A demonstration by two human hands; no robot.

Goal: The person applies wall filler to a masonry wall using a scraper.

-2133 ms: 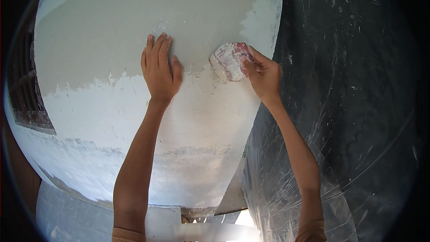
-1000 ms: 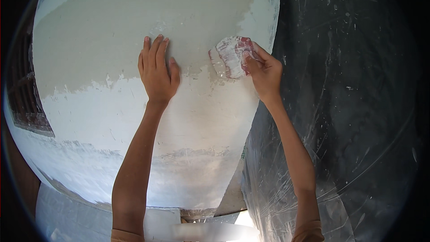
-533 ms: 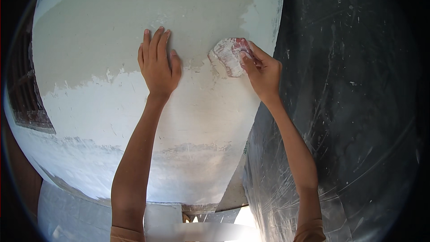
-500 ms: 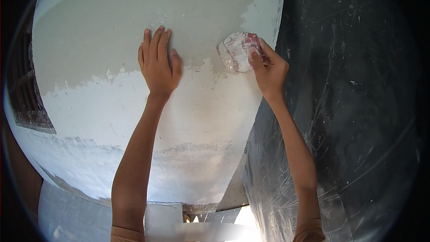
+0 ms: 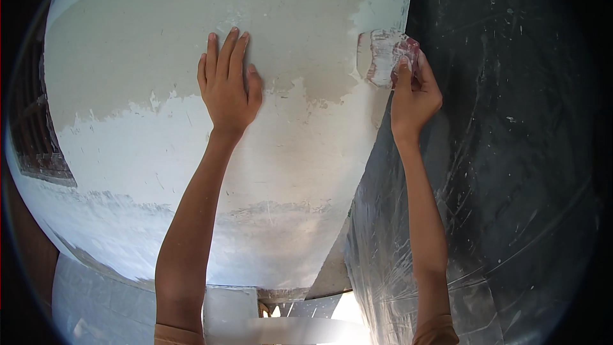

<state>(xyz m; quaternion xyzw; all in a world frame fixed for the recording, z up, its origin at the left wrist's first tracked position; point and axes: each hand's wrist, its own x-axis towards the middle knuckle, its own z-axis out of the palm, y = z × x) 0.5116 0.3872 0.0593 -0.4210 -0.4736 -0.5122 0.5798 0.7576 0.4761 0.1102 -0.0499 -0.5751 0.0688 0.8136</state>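
A pale wall surface fills the middle of the view, with a damp-looking grey-beige coat over its upper part and a ragged lower edge. My left hand lies flat on it, fingers stretched upward across that edge, holding nothing. At the wall's right edge, my right hand grips a putty scraper smeared with white, reddish at the held end. My thumb rests on its near face, the other fingers mostly hidden behind. The blade's left part overlaps the wall; whether it touches cannot be made out.
A dark plastic sheet, creased and speckled white, hangs along the right. A brown wooden grille sits in the wall at far left. Below the wall's lower edge are a whitish block and a bright gap.
My right hand has moved right and slightly upward with the putty scraper, from the coated area to the wall's right edge. My left hand stays on nearly the same spot.
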